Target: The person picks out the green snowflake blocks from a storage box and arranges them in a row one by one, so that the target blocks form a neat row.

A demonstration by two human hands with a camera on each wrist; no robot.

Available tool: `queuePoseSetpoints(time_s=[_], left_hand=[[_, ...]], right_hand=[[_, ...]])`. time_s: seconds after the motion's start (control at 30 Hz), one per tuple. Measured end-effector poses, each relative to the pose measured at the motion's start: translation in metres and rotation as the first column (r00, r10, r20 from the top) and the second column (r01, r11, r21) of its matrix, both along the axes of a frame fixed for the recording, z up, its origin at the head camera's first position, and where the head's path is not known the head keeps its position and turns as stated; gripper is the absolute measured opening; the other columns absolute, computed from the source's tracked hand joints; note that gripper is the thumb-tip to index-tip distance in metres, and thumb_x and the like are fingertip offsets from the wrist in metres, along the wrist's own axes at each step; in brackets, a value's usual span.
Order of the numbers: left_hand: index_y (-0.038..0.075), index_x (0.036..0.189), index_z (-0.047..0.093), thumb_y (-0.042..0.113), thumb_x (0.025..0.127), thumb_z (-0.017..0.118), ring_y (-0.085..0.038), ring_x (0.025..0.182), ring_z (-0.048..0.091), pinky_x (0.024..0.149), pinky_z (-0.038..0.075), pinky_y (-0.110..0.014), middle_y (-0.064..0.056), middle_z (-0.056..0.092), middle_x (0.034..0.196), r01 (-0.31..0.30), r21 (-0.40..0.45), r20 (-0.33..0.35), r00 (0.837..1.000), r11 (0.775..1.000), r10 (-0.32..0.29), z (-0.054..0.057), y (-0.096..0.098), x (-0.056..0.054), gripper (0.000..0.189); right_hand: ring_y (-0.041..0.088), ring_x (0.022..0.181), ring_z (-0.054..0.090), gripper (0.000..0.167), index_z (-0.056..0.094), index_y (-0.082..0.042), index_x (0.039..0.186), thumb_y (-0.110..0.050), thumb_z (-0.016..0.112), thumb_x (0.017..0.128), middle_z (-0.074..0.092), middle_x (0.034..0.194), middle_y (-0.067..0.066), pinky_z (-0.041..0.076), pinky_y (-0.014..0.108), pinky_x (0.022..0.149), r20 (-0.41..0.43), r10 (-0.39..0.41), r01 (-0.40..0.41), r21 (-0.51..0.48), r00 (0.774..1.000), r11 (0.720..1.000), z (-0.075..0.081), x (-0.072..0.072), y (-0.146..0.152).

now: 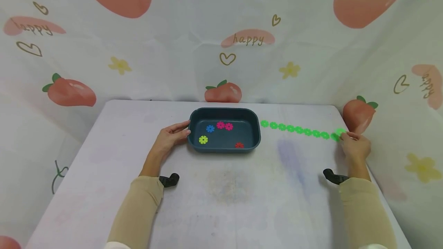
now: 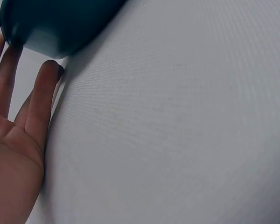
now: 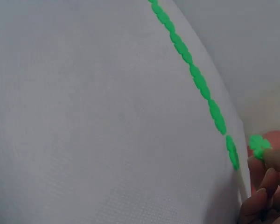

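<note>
A dark teal tray stands on the table, holding a blue snowflake disc, a yellow one, two pink ones and a red one. At its left end, my left hand touches the rim and wall with extended fingers; the left wrist view shows those fingers against the tray's side. To the right runs a row of several green snowflake discs. By the row's right end my right hand pinches a green disc between thumb and finger, lifted off the table.
The white table reaches back to a curtain printed with fruit and hearts, which also hangs at both sides. Close to the right hand is the table's right edge. Black wrist mounts show at both cuffs.
</note>
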State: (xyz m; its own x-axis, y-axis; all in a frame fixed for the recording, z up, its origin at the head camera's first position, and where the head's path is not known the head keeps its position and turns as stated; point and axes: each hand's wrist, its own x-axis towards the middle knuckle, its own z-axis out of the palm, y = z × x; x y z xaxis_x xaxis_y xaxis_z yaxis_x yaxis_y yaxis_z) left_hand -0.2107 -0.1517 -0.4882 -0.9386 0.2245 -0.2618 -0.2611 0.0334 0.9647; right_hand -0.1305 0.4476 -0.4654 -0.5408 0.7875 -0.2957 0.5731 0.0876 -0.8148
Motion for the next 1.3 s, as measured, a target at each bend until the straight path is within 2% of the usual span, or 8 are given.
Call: queuePoseSetpoints(time_s=[0.1, 0.2, 0.47, 0.73, 0.83, 1.1, 1.23, 1.3], left_hand=[[0.008, 0.145, 0.058, 0.024, 0.091, 0.079, 0.001, 0.104, 0.071, 0.09, 0.058, -0.02, -0.012, 0.058, 0.148, 0.0, -0.003, 0.003, 1.0, 1.0, 0.0, 0.0, -0.001, 0.001, 0.06], [0.008, 0.145, 0.057, 0.024, 0.091, 0.079, 0.001, 0.104, 0.071, 0.09, 0.058, -0.02, -0.011, 0.058, 0.148, 0.001, -0.007, 0.002, 1.0, 1.0, -0.001, 0.001, -0.003, 0.002, 0.061], [0.007, 0.145, 0.058, 0.023, 0.09, 0.08, 0.0, 0.105, 0.071, 0.089, 0.058, -0.019, -0.012, 0.058, 0.148, -0.005, 0.008, -0.001, 1.0, 1.0, 0.005, 0.001, -0.004, 0.002, 0.06], [0.006, 0.145, 0.057, 0.021, 0.092, 0.078, 0.0, 0.104, 0.071, 0.09, 0.058, -0.021, -0.013, 0.058, 0.148, 0.003, 0.015, -0.007, 1.0, 1.0, -0.003, 0.002, -0.003, 0.004, 0.059], [0.006, 0.145, 0.057, 0.021, 0.091, 0.079, 0.0, 0.104, 0.071, 0.089, 0.058, -0.021, -0.012, 0.059, 0.147, 0.003, 0.017, -0.006, 1.0, 1.0, -0.003, 0.003, -0.004, 0.004, 0.06], [0.005, 0.145, 0.057, 0.021, 0.091, 0.079, 0.001, 0.105, 0.07, 0.09, 0.058, -0.02, -0.01, 0.06, 0.146, -0.001, 0.017, 0.007, 1.0, 1.0, 0.001, -0.004, -0.005, 0.002, 0.06], [0.005, 0.145, 0.056, 0.02, 0.093, 0.077, 0.0, 0.107, 0.07, 0.091, 0.058, -0.021, 0.0, 0.067, 0.14, 0.007, 0.039, 0.016, 1.0, 0.999, -0.007, -0.007, -0.008, 0.003, 0.058], [0.005, 0.146, 0.055, 0.019, 0.094, 0.075, -0.002, 0.109, 0.07, 0.093, 0.058, -0.023, 0.006, 0.069, 0.136, 0.011, 0.07, 0.017, 1.0, 0.998, -0.013, -0.008, -0.009, 0.004, 0.057]], right_hand=[[0.0, 0.073, 0.045, 0.008, 0.06, -0.03, 0.09, -0.032, 0.063, 0.096, 0.048, 0.076, -0.019, 0.041, 0.012, 0.062, 0.019, -0.029, 0.028, 0.016, 0.999, 0.999, -0.003, 0.002, 0.001], [0.001, 0.071, 0.047, 0.012, 0.059, -0.028, 0.086, -0.029, 0.065, 0.096, 0.048, 0.079, -0.016, 0.042, 0.011, 0.057, 0.0, -0.073, 0.073, -0.023, 0.997, 0.997, -0.005, 0.003, 0.002], [0.003, 0.041, 0.051, 0.015, 0.057, -0.018, 0.081, -0.019, 0.063, 0.095, 0.048, 0.06, -0.014, 0.045, 0.018, 0.044, -0.012, -0.11, 0.109, -0.081, 0.994, 0.991, -0.005, 0.003, 0.006], [0.005, 0.034, 0.05, 0.022, 0.055, -0.015, 0.073, -0.013, 0.06, 0.094, 0.048, 0.042, -0.013, 0.043, 0.019, 0.04, -0.021, -0.097, 0.095, -0.079, 0.995, 0.992, -0.007, 0.005, 0.007], [0.004, 0.033, 0.051, 0.02, 0.056, -0.014, 0.075, -0.014, 0.06, 0.094, 0.049, 0.038, -0.013, 0.043, 0.018, 0.041, -0.011, -0.079, 0.078, -0.06, 0.997, 0.995, -0.009, 0.005, 0.006], [0.0, 0.038, 0.048, 0.019, 0.057, -0.014, 0.076, -0.02, 0.06, 0.094, 0.047, 0.039, -0.017, 0.041, 0.016, 0.044, 0.048, -0.019, 0.018, 0.018, 0.999, 1.0, -0.007, 0.006, 0.005], [0.004, 0.055, 0.049, 0.025, 0.066, -0.005, 0.09, -0.027, 0.058, 0.095, 0.046, 0.048, -0.018, 0.04, 0.017, 0.051, 0.132, 0.053, -0.071, 0.138, 0.99, 0.988, -0.01, 0.009, 0.005], [0.015, 0.071, 0.055, 0.035, 0.067, 0.004, 0.102, -0.029, 0.055, 0.096, 0.053, 0.058, -0.008, 0.039, 0.021, 0.056, 0.154, 0.087, -0.119, 0.206, 0.984, 0.971, -0.012, 0.011, 0.003]])
